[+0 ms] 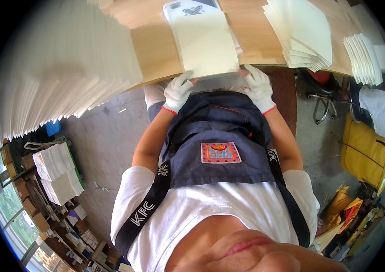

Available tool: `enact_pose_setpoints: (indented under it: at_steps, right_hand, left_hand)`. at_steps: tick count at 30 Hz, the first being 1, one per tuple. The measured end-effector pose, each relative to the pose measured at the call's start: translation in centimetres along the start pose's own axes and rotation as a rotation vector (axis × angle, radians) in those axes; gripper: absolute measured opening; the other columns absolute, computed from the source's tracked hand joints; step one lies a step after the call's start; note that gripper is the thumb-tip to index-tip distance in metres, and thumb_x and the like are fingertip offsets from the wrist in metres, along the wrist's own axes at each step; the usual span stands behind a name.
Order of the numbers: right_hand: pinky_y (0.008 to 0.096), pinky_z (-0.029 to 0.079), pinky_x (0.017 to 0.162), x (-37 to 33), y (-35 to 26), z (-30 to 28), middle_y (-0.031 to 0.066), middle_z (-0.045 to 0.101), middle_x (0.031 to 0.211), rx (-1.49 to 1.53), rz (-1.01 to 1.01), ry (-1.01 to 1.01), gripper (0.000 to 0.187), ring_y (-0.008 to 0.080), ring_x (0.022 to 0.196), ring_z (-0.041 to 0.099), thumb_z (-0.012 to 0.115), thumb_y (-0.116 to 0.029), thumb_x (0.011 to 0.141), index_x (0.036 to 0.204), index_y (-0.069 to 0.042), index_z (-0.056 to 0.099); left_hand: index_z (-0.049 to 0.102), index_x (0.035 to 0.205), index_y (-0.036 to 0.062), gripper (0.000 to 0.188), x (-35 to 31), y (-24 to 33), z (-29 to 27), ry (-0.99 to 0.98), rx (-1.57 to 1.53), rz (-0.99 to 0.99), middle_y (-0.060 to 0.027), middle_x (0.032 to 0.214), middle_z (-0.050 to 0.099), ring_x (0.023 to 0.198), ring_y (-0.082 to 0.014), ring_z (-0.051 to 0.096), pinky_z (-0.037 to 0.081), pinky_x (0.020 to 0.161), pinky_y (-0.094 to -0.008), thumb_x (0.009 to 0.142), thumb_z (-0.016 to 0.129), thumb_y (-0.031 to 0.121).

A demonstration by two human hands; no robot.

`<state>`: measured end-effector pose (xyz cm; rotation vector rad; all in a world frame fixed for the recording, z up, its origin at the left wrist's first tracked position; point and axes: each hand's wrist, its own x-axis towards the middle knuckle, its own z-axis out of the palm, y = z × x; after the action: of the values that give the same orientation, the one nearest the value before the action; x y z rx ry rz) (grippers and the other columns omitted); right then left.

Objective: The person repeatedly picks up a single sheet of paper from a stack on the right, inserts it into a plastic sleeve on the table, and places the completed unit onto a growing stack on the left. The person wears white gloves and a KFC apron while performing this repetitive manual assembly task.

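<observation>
Both my hands wear white work gloves with red cuffs and bare fingertips. At the table's near edge, my left hand (177, 92) closes its fingers and thumb on the left near corner of a cream paper sheet (207, 43). Opposite it, my right hand (258, 89) pinches around the right near corner. Between the hands, a greyish blurred strip (217, 82) hangs past the table edge; whether it belongs to the same sheet is unclear. Under the cream paper's far end lies a white printed sheet (194, 8) with a dark drawing.
A tall stack of pale paper (65, 68) covers the table's left. Fanned cream sheets (303, 31) and a smaller paper bundle (363, 59) lie right on the wooden table (246, 27). A wheeled chair (321, 88), a seated person (378, 106) and a yellow padded thing (367, 152) stand at right.
</observation>
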<state>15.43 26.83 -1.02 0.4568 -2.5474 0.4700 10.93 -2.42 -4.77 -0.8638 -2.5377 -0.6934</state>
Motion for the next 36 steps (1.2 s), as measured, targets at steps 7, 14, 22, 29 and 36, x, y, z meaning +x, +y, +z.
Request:
enact_pose_setpoints:
  at_steps: [7,14,22,29,36]
  right_hand:
    - [0.0377,0.044,0.062,0.8,-0.6,5.0,0.0136,0.058,0.076,0.369,0.523,-0.123,0.019,0.0291,0.068,0.057,0.064,-0.02,0.075,0.075,-0.004,0.055]
    - [0.0384,0.043,0.064,-1.0,0.6,6.9,0.0176,0.06,0.074,0.494,0.993,-0.1,0.044,0.0328,0.071,0.057,0.045,-0.044,0.087,0.082,-0.001,0.056]
    - [0.0187,0.045,0.057,1.9,-2.8,5.8,-0.0022,0.061,0.091,1.817,1.092,-0.019,0.03,0.0058,0.071,0.056,0.053,-0.023,0.09,0.115,-0.007,0.052]
    - [0.0311,0.047,0.082,14.2,-6.7,-2.5,0.0061,0.057,0.113,2.081,0.23,-0.402,0.047,0.0162,0.104,0.054,0.055,-0.036,0.087,0.12,-0.003,0.047]
    - [0.0211,0.04,0.055,33.6,-21.2,-13.1,0.0005,0.052,0.08,1.683,-0.041,-0.242,0.033,0.007,0.064,0.044,0.054,-0.025,0.086,0.113,-0.006,0.054]
  left_hand:
    - [0.055,0.071,0.0045,0.012,-0.1,-0.5,1.8,0.197,-0.22,-0.387,-0.0081,0.068,0.053,0.064,-0.0223,0.052,0.041,0.055,-0.0349,0.071,0.066,0.008]
    - [0.041,0.079,0.0094,0.025,-1.1,0.3,3.8,0.575,-1.112,-1.148,0.0013,0.056,0.043,0.04,-0.0086,0.04,0.035,0.036,-0.0237,0.085,0.06,0.024]
    - [0.048,0.072,0.0041,0.02,6.8,4.6,-7.8,0.105,-0.559,-0.38,-0.0052,0.063,0.047,0.055,-0.0139,0.051,0.038,0.052,-0.0262,0.083,0.06,0.016]
    - [0.051,0.07,0.0062,0.019,8.8,9.9,-31.1,0.325,-0.24,0.05,-0.0073,0.061,0.05,0.052,-0.0204,0.052,0.04,0.048,-0.0306,0.074,0.067,0.016]
    - [0.057,0.09,-0.0003,0.019,11.4,5.3,-44.7,0.925,-0.15,-0.156,-0.0013,0.079,0.055,0.071,-0.0079,0.05,0.044,0.064,-0.0237,0.087,0.051,0.018]
